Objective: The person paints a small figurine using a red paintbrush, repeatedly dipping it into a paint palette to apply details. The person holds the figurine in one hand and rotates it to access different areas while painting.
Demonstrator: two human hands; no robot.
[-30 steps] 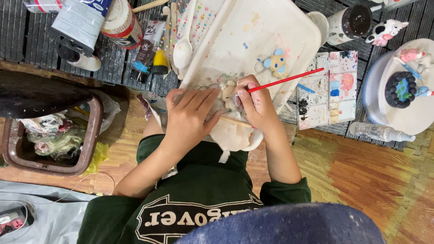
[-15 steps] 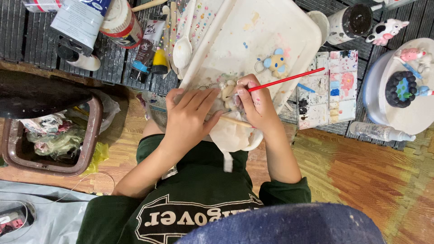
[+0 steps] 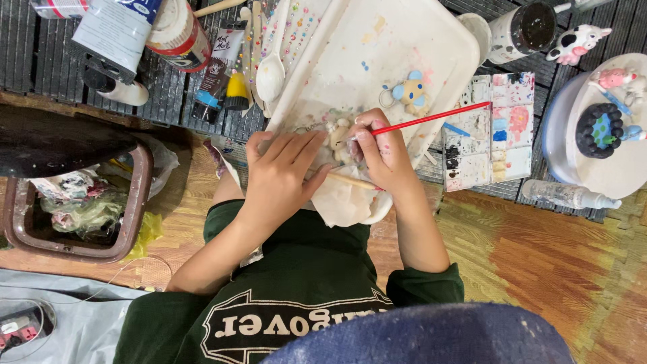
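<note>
Both hands (image 3: 323,168) unmoved on figurine (image 3: 339,138)

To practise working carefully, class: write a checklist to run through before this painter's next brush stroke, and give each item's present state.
1. Red brush gripped in the right hand: ok.
2. Small pale figurine steadied by the left hand: ok.
3. Brush tip loaded with paint: cannot tell, fingers hide it.
4. Paint palette close beside the right hand: ok.
5. White tray lying under the work: ok.
6. Cup holding rinse water: cannot tell, its inside is dark.
</note>
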